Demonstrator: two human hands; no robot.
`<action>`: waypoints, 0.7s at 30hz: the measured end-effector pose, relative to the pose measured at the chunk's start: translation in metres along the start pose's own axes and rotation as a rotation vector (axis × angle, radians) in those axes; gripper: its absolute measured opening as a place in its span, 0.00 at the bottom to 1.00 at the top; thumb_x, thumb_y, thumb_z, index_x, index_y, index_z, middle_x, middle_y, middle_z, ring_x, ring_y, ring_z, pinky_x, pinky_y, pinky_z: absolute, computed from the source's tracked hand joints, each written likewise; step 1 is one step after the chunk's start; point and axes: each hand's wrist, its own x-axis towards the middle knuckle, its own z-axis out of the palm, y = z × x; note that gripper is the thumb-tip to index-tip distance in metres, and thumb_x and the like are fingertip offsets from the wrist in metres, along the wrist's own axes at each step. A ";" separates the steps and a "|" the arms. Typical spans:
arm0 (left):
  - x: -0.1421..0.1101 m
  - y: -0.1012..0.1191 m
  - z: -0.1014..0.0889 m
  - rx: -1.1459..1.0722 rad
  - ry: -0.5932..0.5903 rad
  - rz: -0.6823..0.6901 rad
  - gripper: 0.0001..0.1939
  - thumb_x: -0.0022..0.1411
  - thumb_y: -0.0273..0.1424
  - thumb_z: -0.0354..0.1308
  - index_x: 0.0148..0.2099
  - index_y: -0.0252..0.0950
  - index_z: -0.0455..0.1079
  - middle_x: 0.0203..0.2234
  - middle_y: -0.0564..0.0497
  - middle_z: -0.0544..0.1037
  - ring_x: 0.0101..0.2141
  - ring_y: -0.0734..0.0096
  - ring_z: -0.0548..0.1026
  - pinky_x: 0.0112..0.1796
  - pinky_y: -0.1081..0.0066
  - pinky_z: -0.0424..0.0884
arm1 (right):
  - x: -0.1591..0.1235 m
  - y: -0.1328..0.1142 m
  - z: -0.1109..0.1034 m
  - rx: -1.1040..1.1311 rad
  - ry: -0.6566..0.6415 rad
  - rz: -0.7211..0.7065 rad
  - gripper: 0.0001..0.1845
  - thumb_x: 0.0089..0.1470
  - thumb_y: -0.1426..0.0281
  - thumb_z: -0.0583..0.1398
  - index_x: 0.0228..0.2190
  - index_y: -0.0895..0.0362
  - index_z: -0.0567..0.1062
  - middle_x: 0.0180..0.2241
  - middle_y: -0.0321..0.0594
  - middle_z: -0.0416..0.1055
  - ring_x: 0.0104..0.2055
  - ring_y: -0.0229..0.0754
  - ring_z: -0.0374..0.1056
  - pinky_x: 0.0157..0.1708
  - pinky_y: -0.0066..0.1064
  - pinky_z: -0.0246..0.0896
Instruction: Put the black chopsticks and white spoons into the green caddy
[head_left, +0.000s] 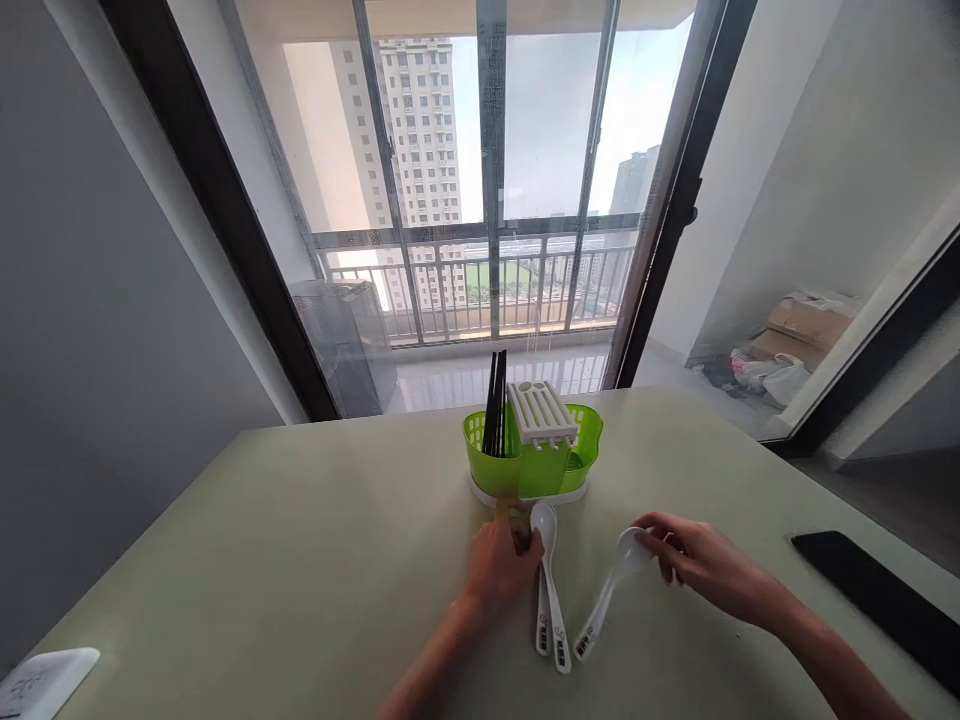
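Observation:
Two white spoons (554, 600) lie overlapping at the front of the table, their bowls toward the utensil holder and their marked handles toward me. My left hand (504, 555) is curled beside them, thumb and fingers closed at the edge of the bowls. Between the thumb and fingers of my right hand (679, 552) is the bowl of another white spoon (606, 597), tilted with its handle pointing down and left. Just beyond my left fingers stands the green utensil holder (544, 470) on a white base. Black chopsticks (495, 405) stand upright in its left part.
A white slotted rack (541, 412) tops the holder's middle. On the right of the pale table (337, 560) lies a long black object (874, 585); a white item (49, 680) is at the near left corner. Glass doors stand behind the table.

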 end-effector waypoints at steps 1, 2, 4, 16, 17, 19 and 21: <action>0.000 0.000 0.000 -0.003 -0.002 -0.002 0.16 0.58 0.33 0.57 0.49 0.40 0.65 0.25 0.52 0.79 0.26 0.60 0.75 0.30 0.63 0.64 | -0.003 -0.003 -0.005 -0.015 0.021 -0.012 0.27 0.61 0.44 0.52 0.39 0.53 0.77 0.26 0.38 0.74 0.26 0.42 0.70 0.28 0.32 0.65; 0.000 0.001 0.000 -0.005 -0.006 -0.006 0.16 0.59 0.33 0.57 0.49 0.40 0.64 0.25 0.52 0.79 0.26 0.60 0.75 0.30 0.63 0.64 | -0.005 -0.008 -0.011 -0.030 0.036 -0.023 0.26 0.62 0.45 0.52 0.40 0.53 0.77 0.26 0.37 0.74 0.26 0.42 0.70 0.28 0.32 0.66; 0.000 0.001 -0.001 -0.008 -0.016 -0.014 0.16 0.59 0.34 0.57 0.50 0.41 0.64 0.25 0.53 0.79 0.26 0.61 0.75 0.30 0.64 0.64 | -0.011 -0.018 -0.022 -0.063 0.093 -0.045 0.25 0.64 0.47 0.52 0.42 0.53 0.77 0.23 0.36 0.74 0.26 0.42 0.69 0.27 0.32 0.66; -0.002 -0.001 0.001 0.002 -0.001 0.020 0.14 0.62 0.33 0.55 0.50 0.38 0.66 0.24 0.51 0.79 0.25 0.60 0.75 0.29 0.62 0.64 | -0.009 -0.157 -0.045 -0.273 0.761 -0.386 0.20 0.66 0.52 0.54 0.43 0.53 0.77 0.33 0.42 0.77 0.25 0.41 0.72 0.20 0.29 0.64; -0.002 -0.002 0.001 0.000 -0.003 0.027 0.14 0.62 0.34 0.55 0.51 0.39 0.65 0.24 0.51 0.79 0.26 0.59 0.76 0.30 0.62 0.65 | -0.006 -0.167 -0.043 -0.300 0.811 -0.434 0.19 0.67 0.54 0.54 0.42 0.53 0.77 0.34 0.42 0.77 0.26 0.41 0.73 0.21 0.29 0.64; -0.002 -0.002 0.000 -0.001 -0.015 0.033 0.15 0.61 0.34 0.56 0.51 0.41 0.65 0.24 0.51 0.80 0.27 0.57 0.77 0.31 0.61 0.66 | 0.001 -0.183 -0.040 -0.337 0.865 -0.518 0.16 0.69 0.58 0.53 0.42 0.53 0.77 0.36 0.43 0.77 0.30 0.42 0.75 0.24 0.29 0.65; -0.001 -0.002 0.000 -0.009 -0.025 0.025 0.16 0.60 0.35 0.57 0.51 0.41 0.65 0.25 0.50 0.80 0.27 0.56 0.77 0.31 0.60 0.66 | 0.010 -0.191 -0.036 -0.371 0.897 -0.581 0.14 0.70 0.61 0.53 0.44 0.53 0.76 0.38 0.43 0.77 0.34 0.42 0.76 0.28 0.29 0.65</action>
